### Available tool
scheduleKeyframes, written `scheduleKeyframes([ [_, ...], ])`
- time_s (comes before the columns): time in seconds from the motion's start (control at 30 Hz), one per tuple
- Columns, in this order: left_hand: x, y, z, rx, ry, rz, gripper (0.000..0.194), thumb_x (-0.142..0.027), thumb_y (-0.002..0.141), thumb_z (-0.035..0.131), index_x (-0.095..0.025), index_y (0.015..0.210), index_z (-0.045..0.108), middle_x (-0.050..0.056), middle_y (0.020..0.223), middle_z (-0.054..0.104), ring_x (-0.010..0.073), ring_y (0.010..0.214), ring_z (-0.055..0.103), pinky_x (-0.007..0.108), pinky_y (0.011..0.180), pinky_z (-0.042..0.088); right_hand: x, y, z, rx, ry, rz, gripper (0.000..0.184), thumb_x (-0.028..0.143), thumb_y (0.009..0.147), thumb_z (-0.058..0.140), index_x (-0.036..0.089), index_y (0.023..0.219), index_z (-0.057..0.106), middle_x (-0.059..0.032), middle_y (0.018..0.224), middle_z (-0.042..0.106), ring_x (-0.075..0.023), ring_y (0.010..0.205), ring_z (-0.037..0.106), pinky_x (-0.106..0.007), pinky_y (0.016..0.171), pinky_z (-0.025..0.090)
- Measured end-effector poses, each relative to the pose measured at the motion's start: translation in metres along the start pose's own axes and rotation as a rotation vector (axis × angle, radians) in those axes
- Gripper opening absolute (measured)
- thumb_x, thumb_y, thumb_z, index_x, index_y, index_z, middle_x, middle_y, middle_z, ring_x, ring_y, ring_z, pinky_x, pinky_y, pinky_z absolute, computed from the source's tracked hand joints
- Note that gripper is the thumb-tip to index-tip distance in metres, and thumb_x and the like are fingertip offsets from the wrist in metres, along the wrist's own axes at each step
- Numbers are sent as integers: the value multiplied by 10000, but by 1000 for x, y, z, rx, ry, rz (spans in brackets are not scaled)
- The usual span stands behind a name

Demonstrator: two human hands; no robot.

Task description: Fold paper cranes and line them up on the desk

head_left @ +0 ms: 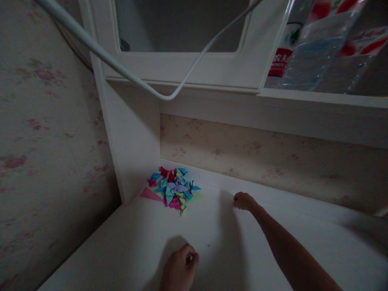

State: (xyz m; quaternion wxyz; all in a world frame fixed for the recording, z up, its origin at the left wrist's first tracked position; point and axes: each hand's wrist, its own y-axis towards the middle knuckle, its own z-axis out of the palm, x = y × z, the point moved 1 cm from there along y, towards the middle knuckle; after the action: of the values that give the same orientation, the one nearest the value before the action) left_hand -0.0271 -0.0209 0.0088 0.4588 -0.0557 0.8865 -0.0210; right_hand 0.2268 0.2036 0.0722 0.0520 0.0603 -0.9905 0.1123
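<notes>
A pile of small folded paper pieces [173, 188] in blue, red, green, purple and pink lies in the back left corner of a white desk [127, 238]. My right hand [244, 201] reaches out over the desk to the right of the pile, fingers curled closed; what it holds, if anything, is hidden. My left hand [179, 268] rests near the front of the desk, fingers pinched together around something small and pale that I cannot make out.
A white shelf unit [182, 76] overhangs the desk, with a white cable [127, 70] drooping across it. Clear plastic bottles [315, 48] stand on the shelf at the upper right. Floral wallpaper [42, 133] covers the left wall and the back panel.
</notes>
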Motion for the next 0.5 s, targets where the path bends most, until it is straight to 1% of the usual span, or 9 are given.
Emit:
scheduleKeyframes([
  [0.07,3,2,2,8,5,-1,251,-357,805,467,-198,749,652,20,625,609,158,609,570,238,565,323,29,10,-10,-25,61,-100,106,208,816,594,180,811,696,-40,787,699,-183,779,649,-294,744,480],
  [0.13,9,6,7,10,13,-4,246,-362,797,472,-202,751,653,24,614,605,165,605,570,243,560,324,65,20,-22,-111,137,-198,230,214,839,529,203,1010,683,-63,966,705,-218,937,633,-306,816,455],
  [0.2,17,11,11,10,16,-16,238,-366,788,480,-206,751,652,25,607,603,167,597,565,245,553,323,100,24,-32,-190,218,-292,429,241,858,503,207,1285,524,-84,1215,617,-243,1146,535,-328,915,413],
  [0.27,25,16,15,26,10,-23,227,-369,777,493,-206,751,649,21,603,596,163,588,554,242,545,320,128,17,-36,-226,293,-371,570,247,848,521,214,1399,380,-89,1367,496,-257,1268,422,-351,978,373],
  [0.3,27,18,16,38,6,-19,220,-366,772,498,-204,746,645,18,600,589,159,584,546,239,543,317,138,9,-34,-235,332,-405,600,245,842,527,230,1415,350,-78,1406,452,-254,1283,404,-357,994,363],
  [0.33,29,19,17,48,3,-10,214,-360,770,501,-201,741,641,13,595,577,154,581,536,237,541,314,145,-3,-28,-240,376,-436,602,244,842,523,251,1416,344,-65,1425,428,-248,1267,425,-360,997,365],
  [0.4,29,19,17,58,5,3,206,-348,771,500,-194,725,628,1,579,545,147,569,515,234,536,305,149,-35,-9,-239,488,-496,556,265,853,498,288,1394,367,-34,1394,466,-206,1137,544,-333,960,407],
  [0.47,26,17,14,56,10,11,204,-336,780,490,-190,717,617,-8,569,516,144,562,500,235,537,302,141,-75,24,-211,625,-500,475,354,889,425,286,1359,400,-40,1203,610,-175,880,645,-310,796,496],
  [0.5,24,15,13,55,9,19,203,-331,785,484,-190,717,613,-10,570,510,145,565,498,235,543,306,133,-96,43,-162,817,-461,444,416,891,412,284,1313,452,-40,1046,667,-180,762,650,-311,699,509],
])
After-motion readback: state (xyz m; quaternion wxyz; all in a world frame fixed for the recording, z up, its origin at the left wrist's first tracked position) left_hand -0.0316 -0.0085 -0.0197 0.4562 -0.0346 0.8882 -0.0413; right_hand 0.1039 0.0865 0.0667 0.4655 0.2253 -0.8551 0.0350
